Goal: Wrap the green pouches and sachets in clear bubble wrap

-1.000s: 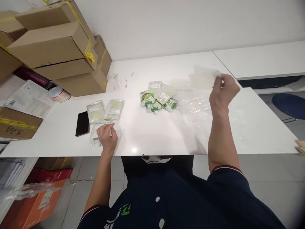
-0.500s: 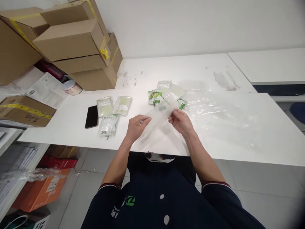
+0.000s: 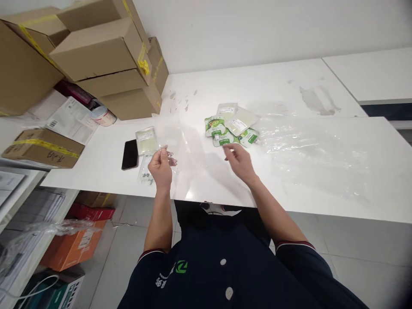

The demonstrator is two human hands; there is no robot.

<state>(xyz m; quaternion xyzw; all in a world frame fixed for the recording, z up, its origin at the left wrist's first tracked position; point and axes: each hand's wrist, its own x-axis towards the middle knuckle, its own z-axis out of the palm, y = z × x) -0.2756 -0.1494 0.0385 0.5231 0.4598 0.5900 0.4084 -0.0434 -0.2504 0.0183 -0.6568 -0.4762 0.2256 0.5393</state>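
The left hand [image 3: 161, 171] is closed in a pinch, thumb and bent fingers gripping the edge of a clear bag [image 3: 186, 139], which spreads away from it to the far right, over the counter [image 3: 206, 186]. Its forearm points almost straight away from the body, the wrist nearly in line with it. The right hand [image 3: 240, 163] is loose and appears to hold nothing; its fingers bend toward the left, its forearm slanting in from the near right. Just beyond its fingertips lies a pile of green pouches [image 3: 223, 138] with pale packets [image 3: 240, 122] on top and at the far side. By the left hand, partly covered, is a printed clear packet [image 3: 146, 171], with a pale green packet [image 3: 146, 141] on its far side and a black phone [image 3: 130, 154] to the left. Crumpled clear plastic [image 3: 315, 154] covers the right of the counter; cardboard boxes [image 3: 96, 51] stand stacked at the far left.
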